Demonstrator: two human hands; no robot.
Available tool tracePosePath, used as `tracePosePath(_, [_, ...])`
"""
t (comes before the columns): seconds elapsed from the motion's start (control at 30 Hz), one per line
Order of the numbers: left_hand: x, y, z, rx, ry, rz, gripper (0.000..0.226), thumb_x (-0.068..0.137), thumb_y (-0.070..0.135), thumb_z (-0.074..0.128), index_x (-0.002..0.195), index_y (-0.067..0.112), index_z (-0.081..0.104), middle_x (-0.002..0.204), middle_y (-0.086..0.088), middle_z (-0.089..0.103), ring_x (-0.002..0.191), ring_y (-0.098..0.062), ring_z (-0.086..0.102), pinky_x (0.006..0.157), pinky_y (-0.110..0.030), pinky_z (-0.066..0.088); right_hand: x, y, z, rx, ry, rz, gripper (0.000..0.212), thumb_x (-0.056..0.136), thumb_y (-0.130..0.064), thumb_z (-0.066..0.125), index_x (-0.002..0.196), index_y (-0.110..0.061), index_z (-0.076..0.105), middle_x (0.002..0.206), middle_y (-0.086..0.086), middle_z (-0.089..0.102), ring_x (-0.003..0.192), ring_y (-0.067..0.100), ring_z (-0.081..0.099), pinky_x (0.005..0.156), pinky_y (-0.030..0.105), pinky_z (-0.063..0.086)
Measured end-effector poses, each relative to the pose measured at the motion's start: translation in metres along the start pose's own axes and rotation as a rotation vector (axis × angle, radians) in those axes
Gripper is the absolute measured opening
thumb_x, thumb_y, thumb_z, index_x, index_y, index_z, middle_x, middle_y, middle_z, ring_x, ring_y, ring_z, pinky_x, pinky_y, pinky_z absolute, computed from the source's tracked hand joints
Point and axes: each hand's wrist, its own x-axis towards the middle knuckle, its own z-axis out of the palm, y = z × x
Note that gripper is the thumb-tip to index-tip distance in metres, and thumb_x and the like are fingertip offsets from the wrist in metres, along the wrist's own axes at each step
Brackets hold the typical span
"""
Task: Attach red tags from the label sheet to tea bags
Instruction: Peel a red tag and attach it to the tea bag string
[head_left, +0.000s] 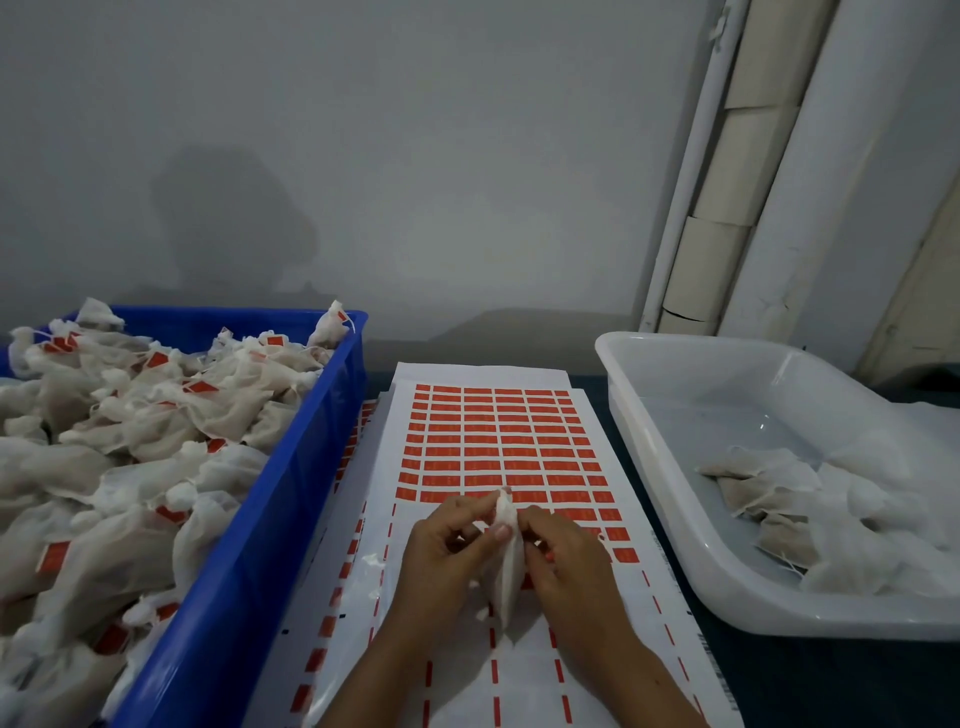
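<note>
A white label sheet with rows of red tags lies flat in the middle of the table; its near part shows only red strips where tags are gone. Over its near half I hold one white tea bag upright between both hands. My left hand pinches the bag's top from the left. My right hand pinches it from the right. A bit of red shows at my right fingers, too small to tell what it is.
A blue crate on the left is heaped with tea bags that carry red tags. A white plastic tray on the right holds several untagged tea bags. More label sheets lie under the top one. A grey wall stands behind.
</note>
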Motion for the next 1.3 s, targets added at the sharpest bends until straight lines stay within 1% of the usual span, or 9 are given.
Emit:
tracePosePath(0.17, [0.0, -0.005, 0.001, 0.082, 0.027, 0.022, 0.021, 0.079, 0.022, 0.068, 0.092, 0.038, 0.062, 0.097, 0.013, 0.065, 0.086, -0.01, 0.064, 0.068, -0.006, 0.049, 0.0, -0.006, -0.005, 0.06, 0.079, -0.032, 0.037, 0.082, -0.05, 0.038, 0.101, -0.029, 0.062, 0.097, -0.015, 0.067, 0.086, 0.006, 0.064, 0.088, 0.021, 0.051])
tracePosePath(0.3, [0.0, -0.007, 0.001, 0.1, 0.061, 0.016, 0.02, 0.078, 0.025, 0.069, 0.092, 0.038, 0.061, 0.096, 0.02, 0.065, 0.088, -0.005, 0.063, 0.068, -0.003, 0.047, -0.001, -0.008, -0.004, 0.145, 0.117, -0.018, 0.029, 0.08, -0.051, 0.042, 0.095, -0.032, 0.059, 0.09, -0.018, 0.066, 0.084, 0.006, 0.065, 0.083, 0.024, 0.055])
tracePosePath(0.63, [-0.002, -0.004, 0.002, 0.082, 0.064, 0.029, 0.019, 0.079, 0.025, 0.069, 0.089, 0.038, 0.061, 0.091, 0.023, 0.065, 0.087, 0.003, 0.063, 0.064, -0.003, 0.046, -0.003, -0.01, -0.005, 0.163, 0.168, -0.046, 0.019, 0.08, -0.051, 0.041, 0.085, -0.036, 0.051, 0.081, -0.024, 0.062, 0.083, -0.002, 0.061, 0.076, 0.015, 0.054])
tracePosePath(0.7, [-0.002, -0.006, 0.002, 0.108, 0.094, 0.039, 0.019, 0.078, 0.026, 0.069, 0.089, 0.039, 0.061, 0.091, 0.022, 0.065, 0.085, -0.002, 0.065, 0.065, -0.004, 0.047, -0.003, -0.01, -0.005, 0.097, 0.193, -0.101, 0.018, 0.081, -0.051, 0.042, 0.086, -0.037, 0.052, 0.085, -0.025, 0.061, 0.08, 0.001, 0.062, 0.078, 0.015, 0.053])
tracePosePath(0.77, [-0.002, -0.007, 0.003, 0.125, 0.121, 0.046, 0.017, 0.076, 0.028, 0.07, 0.087, 0.039, 0.061, 0.089, 0.022, 0.066, 0.083, -0.003, 0.065, 0.065, -0.003, 0.047, -0.003, -0.011, -0.005, 0.004, 0.253, -0.222, 0.023, 0.085, -0.044, 0.046, 0.091, -0.027, 0.06, 0.087, -0.016, 0.066, 0.073, 0.004, 0.063, 0.075, 0.014, 0.053])
tracePosePath(0.9, [-0.001, -0.01, 0.003, 0.134, 0.153, 0.048, 0.012, 0.075, 0.032, 0.07, 0.083, 0.037, 0.062, 0.082, 0.025, 0.066, 0.085, 0.007, 0.062, 0.062, 0.0, 0.044, 0.001, -0.011, -0.005, -0.267, 0.356, -0.46, 0.028, 0.079, -0.036, 0.059, 0.09, -0.013, 0.07, 0.084, -0.003, 0.072, 0.071, 0.008, 0.067, 0.074, 0.021, 0.053])
tracePosePath(1.0, [0.0, -0.012, 0.003, 0.145, 0.17, 0.049, 0.014, 0.075, 0.03, 0.071, 0.081, 0.038, 0.061, 0.079, 0.028, 0.064, 0.086, 0.009, 0.061, 0.061, 0.001, 0.044, 0.003, -0.009, -0.007, -0.372, 0.395, -0.595, 0.029, 0.074, -0.032, 0.064, 0.091, -0.01, 0.072, 0.085, -0.001, 0.073, 0.072, 0.011, 0.07, 0.079, 0.018, 0.047])
tracePosePath(1.1, [-0.001, -0.015, 0.003, 0.127, 0.161, 0.042, 0.017, 0.075, 0.028, 0.072, 0.082, 0.037, 0.06, 0.08, 0.028, 0.064, 0.084, 0.005, 0.063, 0.062, -0.001, 0.046, 0.005, -0.009, -0.011, -0.459, 0.321, -0.738, 0.031, 0.078, -0.035, 0.061, 0.096, -0.012, 0.072, 0.092, -0.002, 0.073, 0.08, 0.012, 0.07, 0.082, 0.022, 0.049])
tracePosePath(1.3, [0.001, -0.015, 0.0, 0.068, 0.126, 0.008, 0.026, 0.077, 0.012, 0.071, 0.087, 0.029, 0.054, 0.087, 0.021, 0.063, 0.081, 0.004, 0.064, 0.065, -0.004, 0.048, 0.006, -0.012, -0.012, -0.591, 0.181, -0.859, 0.035, 0.061, -0.03, 0.081, 0.093, -0.018, 0.074, 0.096, -0.006, 0.072, 0.083, 0.012, 0.068, 0.079, 0.025, 0.054])
